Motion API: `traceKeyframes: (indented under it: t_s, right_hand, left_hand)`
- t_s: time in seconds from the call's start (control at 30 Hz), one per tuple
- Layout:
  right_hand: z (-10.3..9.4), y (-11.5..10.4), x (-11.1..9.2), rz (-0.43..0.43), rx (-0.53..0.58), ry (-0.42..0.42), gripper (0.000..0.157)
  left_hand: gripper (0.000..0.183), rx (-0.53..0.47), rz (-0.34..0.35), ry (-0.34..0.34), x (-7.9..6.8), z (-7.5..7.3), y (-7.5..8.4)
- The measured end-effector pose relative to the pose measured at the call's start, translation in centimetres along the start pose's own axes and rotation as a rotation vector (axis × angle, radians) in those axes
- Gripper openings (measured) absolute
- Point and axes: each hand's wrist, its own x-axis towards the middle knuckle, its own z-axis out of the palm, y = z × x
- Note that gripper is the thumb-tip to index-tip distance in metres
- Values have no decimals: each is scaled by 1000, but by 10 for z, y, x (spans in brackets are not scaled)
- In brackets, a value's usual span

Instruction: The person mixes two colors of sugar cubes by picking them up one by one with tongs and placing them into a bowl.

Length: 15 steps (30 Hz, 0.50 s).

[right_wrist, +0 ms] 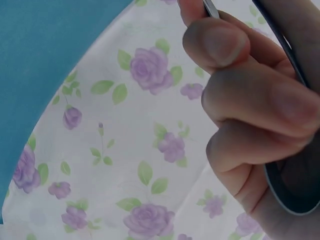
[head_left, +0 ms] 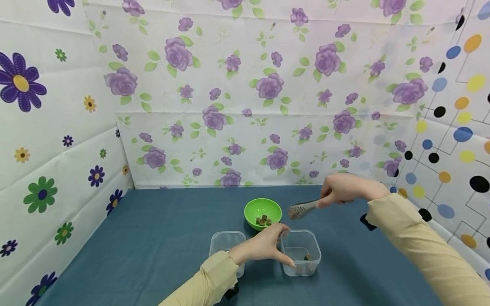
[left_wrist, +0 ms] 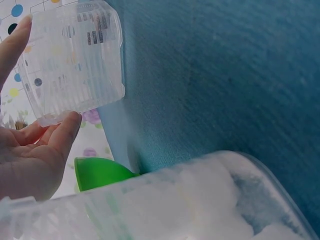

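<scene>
My left hand (head_left: 262, 246) holds a clear plastic container (head_left: 300, 272) at its left side, thumb at the front and fingertips at the back. In the left wrist view, the fingertips touch the container's wall (left_wrist: 75, 65). A small brown cube (head_left: 308, 257) lies inside it. Above and behind that container, my right hand (head_left: 346, 189) grips metal tongs (head_left: 302, 209) with perforated ends. Whether the tongs pinch anything cannot be made out. The right wrist view shows curled fingers (right_wrist: 255, 95) and only a sliver of metal. A green bowl (head_left: 254, 208) holds several brown cubes (head_left: 263, 220).
Another clear container (head_left: 226, 240) stands left of my left hand, partly hidden by it; white, fluffy-looking contents (left_wrist: 200, 200) show through it in the left wrist view. Blue cloth (head_left: 164, 238) covers the table. Patterned sheets (head_left: 245, 93) enclose the back and sides.
</scene>
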Motion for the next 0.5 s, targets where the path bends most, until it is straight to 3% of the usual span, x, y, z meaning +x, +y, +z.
traceKeyframes:
  t_s: [0.27, 0.5]
  right_hand:
    - [6, 0, 29, -20, -22, 66, 27]
    - [21, -2, 54, 21, -125, 104, 33]
  left_hand:
    - [72, -8, -12, 1, 2, 0, -1]
    - [71, -17, -16, -6, 3, 0, -1]
